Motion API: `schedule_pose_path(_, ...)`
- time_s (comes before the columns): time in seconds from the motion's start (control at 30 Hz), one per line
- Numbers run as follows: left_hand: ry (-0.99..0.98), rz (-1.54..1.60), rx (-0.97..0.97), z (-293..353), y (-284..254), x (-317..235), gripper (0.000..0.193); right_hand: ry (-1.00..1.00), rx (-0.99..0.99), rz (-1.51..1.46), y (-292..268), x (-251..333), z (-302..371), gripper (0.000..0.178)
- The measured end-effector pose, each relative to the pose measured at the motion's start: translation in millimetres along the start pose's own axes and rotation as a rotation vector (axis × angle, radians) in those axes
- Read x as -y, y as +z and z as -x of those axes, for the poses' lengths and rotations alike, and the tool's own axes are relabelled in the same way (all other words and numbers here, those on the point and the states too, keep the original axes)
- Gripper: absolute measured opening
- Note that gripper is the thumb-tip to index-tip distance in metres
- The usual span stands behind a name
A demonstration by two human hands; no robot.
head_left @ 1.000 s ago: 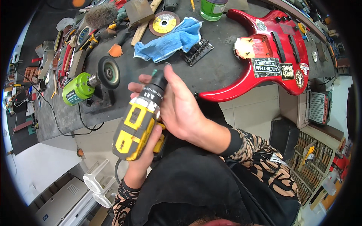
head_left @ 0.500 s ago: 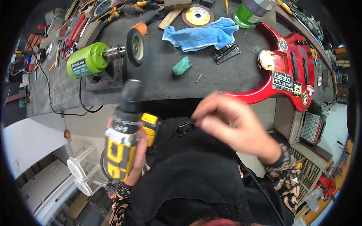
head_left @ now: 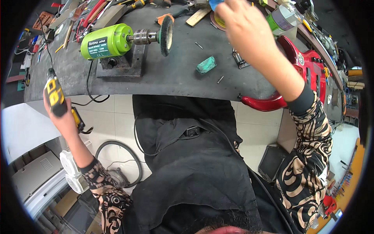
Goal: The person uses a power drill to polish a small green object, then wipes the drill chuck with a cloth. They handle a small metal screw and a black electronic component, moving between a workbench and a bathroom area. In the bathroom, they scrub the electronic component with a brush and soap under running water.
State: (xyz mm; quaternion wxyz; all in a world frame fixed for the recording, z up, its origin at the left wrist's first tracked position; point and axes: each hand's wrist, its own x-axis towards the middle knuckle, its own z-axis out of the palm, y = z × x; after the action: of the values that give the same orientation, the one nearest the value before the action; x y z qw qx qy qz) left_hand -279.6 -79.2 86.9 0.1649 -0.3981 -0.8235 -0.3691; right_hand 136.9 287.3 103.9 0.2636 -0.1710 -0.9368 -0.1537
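My left hand [head_left: 64, 120] is wrapped around a yellow and black cordless drill [head_left: 54, 91], held over the bench's left front edge with its nose towards the bench. Across the bench, my right hand [head_left: 247, 29] is closed at the far side, with a blue cloth [head_left: 215, 4] showing at its fingers; most of the cloth is hidden or out of view. Beneath my right forearm lie a black bit holder [head_left: 239, 60] and a red electric guitar body [head_left: 313, 64], both partly covered. A green block [head_left: 206, 65] lies nearby, between two small metal pins [head_left: 220, 79].
A lime green bench grinder [head_left: 107, 42] with a chuck and a round pad [head_left: 166, 36] stands left of centre, its cord hanging over the edge. Beyond are a wood strip [head_left: 198, 17], a green-filled bottle [head_left: 284, 17] and piled tools. A hose [head_left: 117, 142] curves on the floor.
My left hand has carried the drill left and forward to the bench edge. The right hand has reached far across the bench and taken the blue cloth from its spot, uncovering another metal pin.
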Motion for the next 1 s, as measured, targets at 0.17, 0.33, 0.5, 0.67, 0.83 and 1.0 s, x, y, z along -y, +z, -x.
schedule_pose_path(0.17, -0.183, 0.021, 0.26, -53.5, 26.7, 39.1, 0.085, 0.295, 0.503, -0.293, 8.3, 42.7, -0.6, 0.023)
schedule_pose_path(0.33, -0.139, -0.156, 0.276, -79.6, 52.3, 50.0, 0.086, 0.25, 0.547, -0.297, 14.3, 50.4, -13.2, 0.016)
schedule_pose_path(0.5, -0.105, -0.247, 0.34, -88.8, 59.3, 63.7, 0.081, 0.224, 0.486, -0.287, 19.6, 40.7, -12.3, 0.015)
schedule_pose_path(0.67, 0.013, -0.228, 0.356, -81.1, 52.2, 67.6, 0.08, 0.266, 0.249, -0.258, -12.7, 28.1, 10.0, 0.016)
schedule_pose_path(0.83, 0.18, -0.246, -0.058, -22.6, 26.5, -8.4, 0.063, 0.345, 0.309, -0.445, -55.3, 26.2, 41.9, 0.013)
schedule_pose_path(1.0, 0.321, 0.625, 0.065, 98.2, 55.1, -148.3, 0.028, 0.659, 0.274, -0.927, -93.4, 68.0, 63.4, 0.017)
